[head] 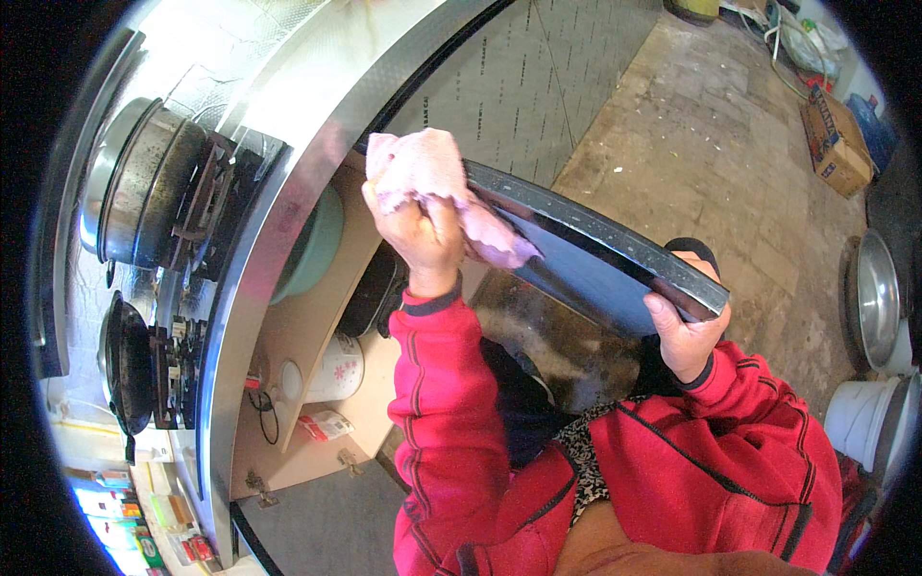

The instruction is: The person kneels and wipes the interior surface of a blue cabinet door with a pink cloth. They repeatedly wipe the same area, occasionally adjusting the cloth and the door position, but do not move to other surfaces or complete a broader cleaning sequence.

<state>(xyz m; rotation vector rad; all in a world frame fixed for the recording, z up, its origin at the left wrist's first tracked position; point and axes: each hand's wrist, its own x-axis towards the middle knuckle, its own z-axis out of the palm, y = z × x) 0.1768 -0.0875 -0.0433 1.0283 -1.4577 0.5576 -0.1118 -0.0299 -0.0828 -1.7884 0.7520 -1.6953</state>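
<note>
My left hand (425,241) grips a crumpled pink cloth (425,169) at the hinge side of an open cabinet door (598,230). The cloth lies against the door's black top edge, and one end hangs over the bluish inner face. At the door's free corner my right hand (688,335) holds the panel, with the thumb on the near face and the fingers behind it. Left of the door, the open cabinet (335,266) shows a shelf, a green basin (317,241) and a white container with pink flowers (338,371).
Above the cabinet, a steel pot (148,187) and a black pan (126,367) sit on the stove. A second cabinet door (331,518) stands open at lower left. Along the right are a cardboard box (835,144), a metal basin (877,299) and a white bucket (857,414).
</note>
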